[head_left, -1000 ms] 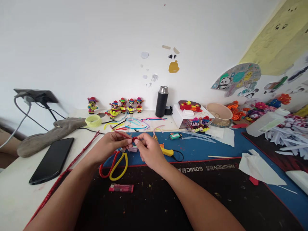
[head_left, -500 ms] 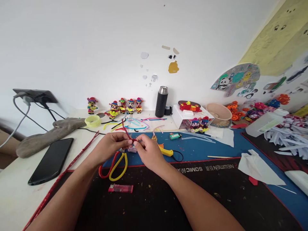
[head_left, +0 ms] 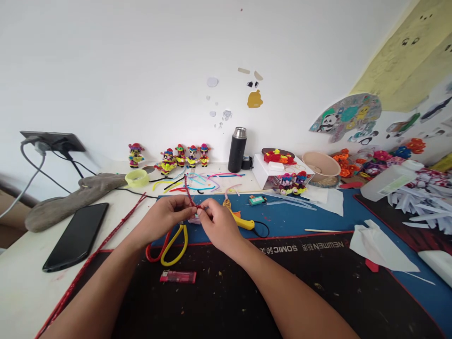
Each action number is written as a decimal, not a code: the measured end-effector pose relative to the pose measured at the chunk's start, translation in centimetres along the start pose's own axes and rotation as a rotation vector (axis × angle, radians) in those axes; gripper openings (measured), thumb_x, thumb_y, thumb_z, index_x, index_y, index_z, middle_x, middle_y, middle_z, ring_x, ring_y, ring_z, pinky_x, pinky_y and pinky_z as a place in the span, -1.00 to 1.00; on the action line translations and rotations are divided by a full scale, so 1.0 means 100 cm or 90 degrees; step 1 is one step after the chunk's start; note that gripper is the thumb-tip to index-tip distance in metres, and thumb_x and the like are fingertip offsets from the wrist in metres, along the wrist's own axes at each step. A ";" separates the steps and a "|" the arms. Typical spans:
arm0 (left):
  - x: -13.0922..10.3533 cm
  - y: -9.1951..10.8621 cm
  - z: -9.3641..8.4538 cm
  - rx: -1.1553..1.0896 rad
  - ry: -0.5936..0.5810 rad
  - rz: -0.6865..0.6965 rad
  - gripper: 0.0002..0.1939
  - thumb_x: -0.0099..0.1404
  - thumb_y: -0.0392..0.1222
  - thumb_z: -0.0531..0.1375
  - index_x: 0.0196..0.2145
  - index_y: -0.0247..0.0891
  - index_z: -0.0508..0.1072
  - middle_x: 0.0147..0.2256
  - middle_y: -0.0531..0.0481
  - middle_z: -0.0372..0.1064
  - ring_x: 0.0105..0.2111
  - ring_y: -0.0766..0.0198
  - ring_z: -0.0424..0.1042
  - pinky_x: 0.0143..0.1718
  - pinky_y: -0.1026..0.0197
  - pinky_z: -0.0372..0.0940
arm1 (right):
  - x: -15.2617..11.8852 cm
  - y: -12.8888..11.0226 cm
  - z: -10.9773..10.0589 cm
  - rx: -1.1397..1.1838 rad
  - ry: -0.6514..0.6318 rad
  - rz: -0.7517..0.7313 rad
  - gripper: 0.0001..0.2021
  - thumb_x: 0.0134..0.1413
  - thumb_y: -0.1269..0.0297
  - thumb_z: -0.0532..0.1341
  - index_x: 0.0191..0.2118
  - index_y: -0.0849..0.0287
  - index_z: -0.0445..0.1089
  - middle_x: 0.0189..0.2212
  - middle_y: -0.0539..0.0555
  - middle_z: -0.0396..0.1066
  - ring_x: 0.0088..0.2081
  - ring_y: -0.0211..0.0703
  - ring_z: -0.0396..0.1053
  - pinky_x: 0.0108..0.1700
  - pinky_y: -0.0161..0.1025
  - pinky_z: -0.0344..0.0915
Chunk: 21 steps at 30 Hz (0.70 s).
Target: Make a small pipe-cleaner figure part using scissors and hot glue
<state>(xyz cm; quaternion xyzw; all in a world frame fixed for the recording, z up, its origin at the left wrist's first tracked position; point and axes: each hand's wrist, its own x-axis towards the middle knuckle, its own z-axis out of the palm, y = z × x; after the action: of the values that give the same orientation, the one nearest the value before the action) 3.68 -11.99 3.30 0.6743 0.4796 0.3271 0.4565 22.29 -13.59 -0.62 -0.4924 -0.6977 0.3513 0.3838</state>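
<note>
Between my left hand (head_left: pixel 172 212) and my right hand (head_left: pixel 216 221) is a dark red pipe cleaner (head_left: pixel 187 188). Thumb and fingers of both hands pinch it close together, and one end sticks up above the left fingers. The part inside the fingers is mostly hidden. Just below the hands lie scissors (head_left: pixel 178 249) with one red and one yellow handle, their blades largely covered. A bundle of long red pipe cleaners (head_left: pixel 102 242) lies along the left, passing behind my left forearm. Nearer me is a pink lighter (head_left: pixel 178 277) on the black mat (head_left: pixel 219 306).
A yellow-handled tool (head_left: pixel 244 222) lies right of my hands. Behind stand several small figures (head_left: pixel 167 162), a black flask (head_left: pixel 237 149) and a white box (head_left: pixel 263 172). A phone (head_left: pixel 76 238) is at left. White paper scraps (head_left: pixel 381 245) and a plastic bottle (head_left: pixel 391 181) are at right.
The upright end of the red pipe cleaner has swung slightly right and stands straighter. Both hands keep their pinch in nearly the same place.
</note>
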 end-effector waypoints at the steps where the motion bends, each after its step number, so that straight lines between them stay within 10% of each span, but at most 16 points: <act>1: 0.000 0.000 0.001 -0.006 0.002 -0.001 -0.61 0.18 0.19 0.38 -0.47 -0.21 0.51 -0.51 0.06 0.38 -0.48 0.24 0.29 -0.42 0.25 0.18 | 0.000 0.000 0.000 0.006 0.004 0.004 -0.90 0.34 0.23 0.17 -0.22 0.09 0.35 -0.59 -0.11 0.31 -0.55 -0.22 0.23 -0.45 -0.26 0.02; 21: 0.006 -0.012 0.013 -0.085 0.040 -0.006 -0.61 0.16 0.13 0.42 -0.44 -0.23 0.44 -0.50 0.09 0.36 -0.47 0.28 0.25 -0.42 0.25 0.15 | 0.001 0.007 0.004 0.127 0.017 0.061 -0.86 0.37 0.15 0.16 -0.23 0.07 0.31 -0.63 -0.13 0.28 -0.67 -0.26 0.22 -0.58 -0.31 0.06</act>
<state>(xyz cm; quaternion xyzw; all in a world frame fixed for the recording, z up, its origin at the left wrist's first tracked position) 4.60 -11.64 1.70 0.6292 0.4740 0.3771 0.4870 22.18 -13.39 -1.43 -0.4891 -0.6299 0.4302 0.4230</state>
